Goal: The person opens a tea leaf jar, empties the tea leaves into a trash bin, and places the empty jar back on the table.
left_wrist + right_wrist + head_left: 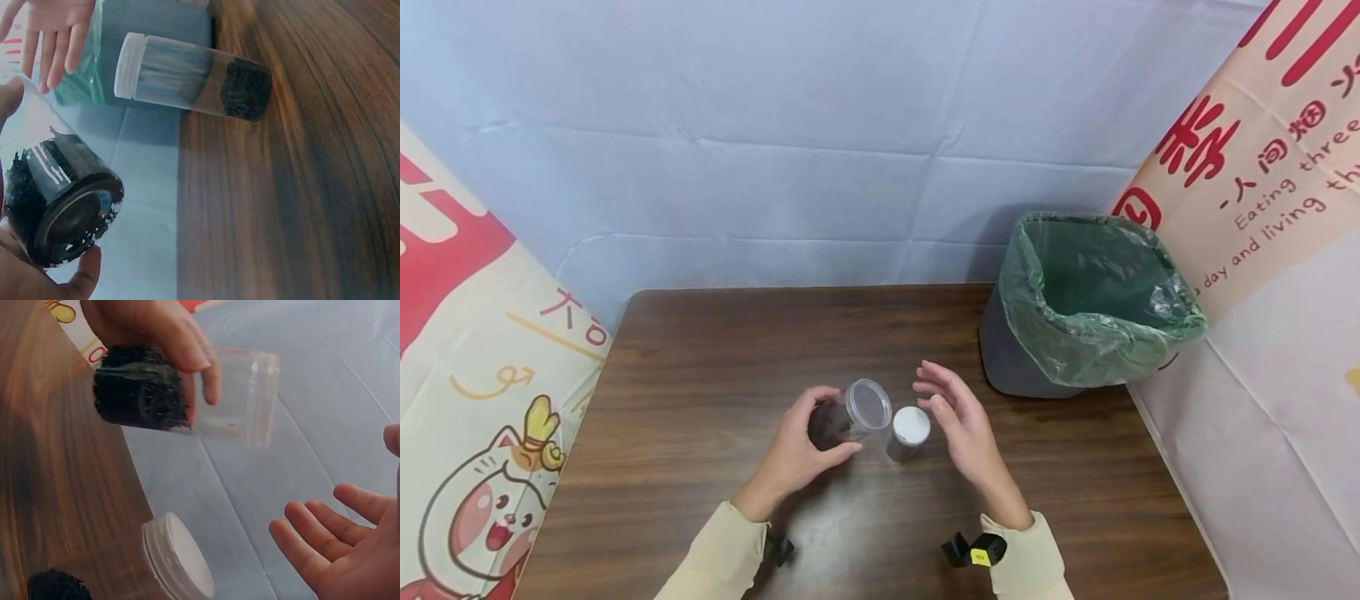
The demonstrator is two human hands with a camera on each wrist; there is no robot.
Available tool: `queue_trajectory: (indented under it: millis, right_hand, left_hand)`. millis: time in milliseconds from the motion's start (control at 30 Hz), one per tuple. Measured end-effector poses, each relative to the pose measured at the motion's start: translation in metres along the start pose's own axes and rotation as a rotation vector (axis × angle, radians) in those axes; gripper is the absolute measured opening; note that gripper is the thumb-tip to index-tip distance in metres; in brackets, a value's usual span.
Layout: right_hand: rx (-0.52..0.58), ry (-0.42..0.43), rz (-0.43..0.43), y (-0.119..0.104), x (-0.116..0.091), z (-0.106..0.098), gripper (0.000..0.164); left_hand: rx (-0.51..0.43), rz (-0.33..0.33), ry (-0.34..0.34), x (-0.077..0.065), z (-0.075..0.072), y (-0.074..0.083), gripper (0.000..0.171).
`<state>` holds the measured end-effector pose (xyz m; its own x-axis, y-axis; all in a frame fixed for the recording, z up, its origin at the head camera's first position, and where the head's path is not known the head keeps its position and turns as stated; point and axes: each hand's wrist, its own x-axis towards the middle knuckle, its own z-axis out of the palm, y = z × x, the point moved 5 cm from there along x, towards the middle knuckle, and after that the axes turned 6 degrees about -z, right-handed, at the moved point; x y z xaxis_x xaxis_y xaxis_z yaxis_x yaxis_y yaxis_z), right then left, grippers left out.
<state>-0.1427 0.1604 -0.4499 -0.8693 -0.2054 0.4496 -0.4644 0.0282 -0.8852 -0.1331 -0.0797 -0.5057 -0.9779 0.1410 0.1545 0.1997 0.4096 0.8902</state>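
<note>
My left hand grips a clear plastic jar with dark, dry shreds packed in its lower part. The jar leans to the right, raised above the table in the right wrist view, its bottom showing in the left wrist view. A second clear jar with a white lid stands upright on the table, between the hands. Similar dark shreds fill its bottom. My right hand is beside the white-lidded jar, fingers spread and nothing held; its palm shows in the left wrist view.
A grey bin lined with a green plastic bag stands at the table's back right. The brown wooden table backs onto a pale blue cloth. Printed banners hang on both sides.
</note>
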Motion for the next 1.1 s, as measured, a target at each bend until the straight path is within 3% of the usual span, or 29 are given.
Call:
queue_trajectory:
  millis: [400,667,1100]
  right_hand:
    - [-0.151,-0.095,-0.017,-0.01,-0.002,0.018,0.052]
    - [-0.243,-0.166,0.009,-0.009,-0.004,0.026,0.063]
    - [-0.264,-0.169,0.058,-0.006,-0.006,0.028,0.072]
  left_hand:
    - [0.116,0.142,0.066,0.001,0.001,0.024,0.079]
    - [0.173,0.226,0.084,0.003,0.005,0.03,0.079]
    - [0.206,0.234,0.064,0.002,0.008,0.031,0.078]
